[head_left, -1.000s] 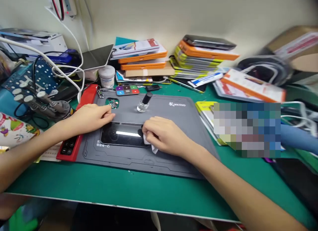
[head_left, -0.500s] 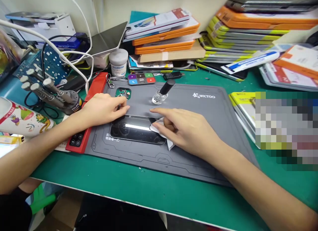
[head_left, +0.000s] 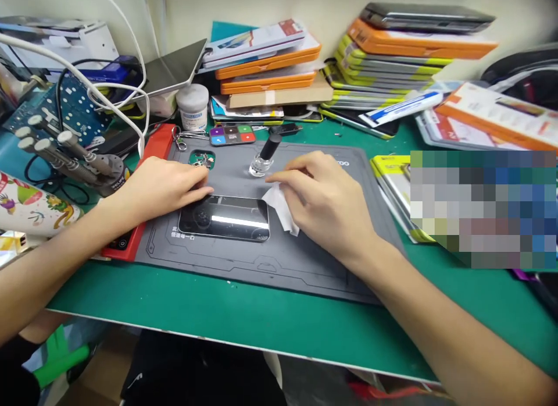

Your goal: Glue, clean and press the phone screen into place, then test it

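grey mat (head_left: 300, 269) on green bench (head_left: 183, 298), pale wall (head_left: 335, 4) | phone (head_left: 224, 224) — glossy face up, long axis left-right | right hand (head_left: 329, 205) pinching tissue (head_left: 282, 211) | left hand (head_left: 163, 184) — grip unclear

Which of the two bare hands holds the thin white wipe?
The right hand holds the white wipe; the left hand, beside the shiny black rectangular phone, shows none.

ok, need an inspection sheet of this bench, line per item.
Surface: grey mat on green tabletop.
Work items: black phone flat on mat; clear, black-capped bottle standing behind it.
Clutter: box stacks and white tub along the back.
Hands: left hand by phone's far left corner, contact unclear; right hand pinches white tissue at phone's right end.
Cables: white cables looping at left.
Surroundings: pale wall behind; patch at right pixelated, unreadable.
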Available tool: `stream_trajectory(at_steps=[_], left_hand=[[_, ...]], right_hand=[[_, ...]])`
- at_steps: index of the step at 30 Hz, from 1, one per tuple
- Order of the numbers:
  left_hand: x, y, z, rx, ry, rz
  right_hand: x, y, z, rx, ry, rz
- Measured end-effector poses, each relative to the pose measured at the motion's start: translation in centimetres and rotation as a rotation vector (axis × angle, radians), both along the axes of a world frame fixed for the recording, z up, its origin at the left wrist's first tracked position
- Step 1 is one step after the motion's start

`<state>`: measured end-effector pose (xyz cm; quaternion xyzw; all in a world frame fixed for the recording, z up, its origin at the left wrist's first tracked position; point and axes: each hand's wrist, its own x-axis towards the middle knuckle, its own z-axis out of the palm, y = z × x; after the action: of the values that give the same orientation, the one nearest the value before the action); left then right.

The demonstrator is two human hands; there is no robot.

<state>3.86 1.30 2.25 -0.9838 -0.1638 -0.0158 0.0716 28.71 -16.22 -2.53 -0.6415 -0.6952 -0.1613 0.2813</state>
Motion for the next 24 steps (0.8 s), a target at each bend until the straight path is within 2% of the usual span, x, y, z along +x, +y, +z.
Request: stream_trajectory(at_steps=[3,7,11,14,17,20,24], left_hand=[[-1.1,-0.2,0.3,-0.019,-0.093,-0.070],[-2.4,0.6,-0.2,-0.306,-0.219,-0.165],[-2.6,1.1,-0.7,-0.409,-0.251,-0.140],[-2.6,0.9,-0.7,-0.403,-0.247,-0.128],[-2.6,0.6,-0.7,-0.294,-0.235,-0.145],[-2.8,0.3,-0.7,-0.216,-0.243,-0.164],[-2.9,0.3,-0.8,-0.205,-0.257,-0.182]], right_hand=[[-0.3,-0.2,1.1,-0.005,-0.047,0.128],[-0.1,-0.7,2.5,-0.166,-0.102,0.398],[0.6,-1.0,2.4,-0.257,-0.071,0.432],[0.9,-1.0,1.9,-0.292,-0.025,0.440],[0.9,-1.2,1.6,-0.287,-0.023,0.432],[0.9,-1.5,1.7,-0.261,-0.042,0.434],[0.7,-1.9,2.1,-0.273,-0.046,0.431]])
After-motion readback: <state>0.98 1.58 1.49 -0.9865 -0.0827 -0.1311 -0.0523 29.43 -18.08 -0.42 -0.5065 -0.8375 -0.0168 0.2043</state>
